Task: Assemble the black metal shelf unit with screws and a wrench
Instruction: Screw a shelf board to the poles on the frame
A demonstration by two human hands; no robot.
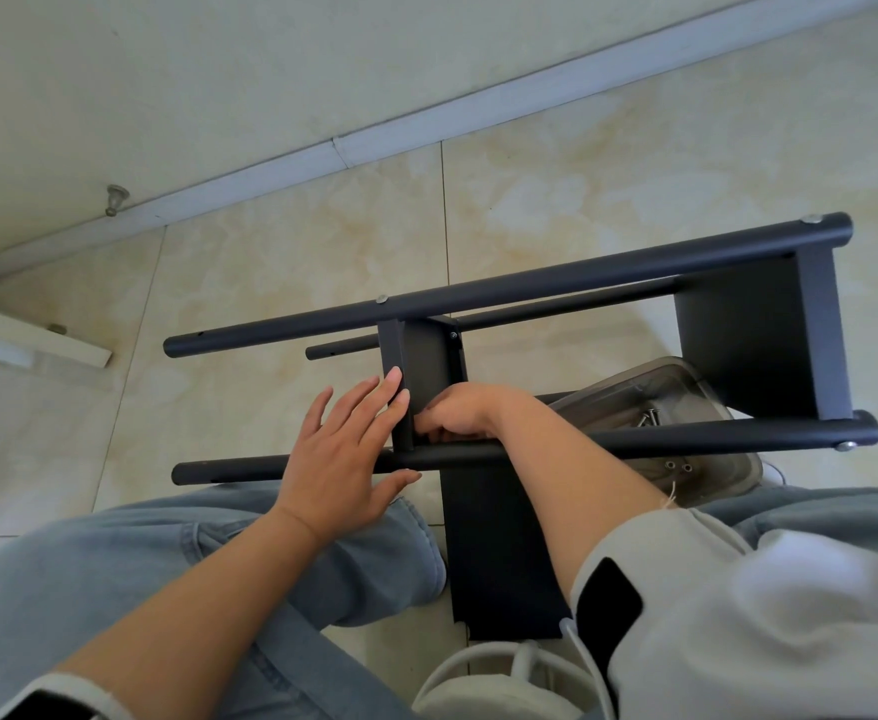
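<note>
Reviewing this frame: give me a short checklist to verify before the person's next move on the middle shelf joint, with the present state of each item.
1. Left hand steadies the black metal middle shelf panel, fingers flat against its edge: ok.
2. Right hand reaches the joint at the near black round tube: ok.
3. Wrench or screw in the right hand: cannot tell, fingers curl out of sight.
4. Spare silver screws within reach in the clear plastic tray: ok.
5. Far-side screw seated at the middle shelf: ok.
</note>
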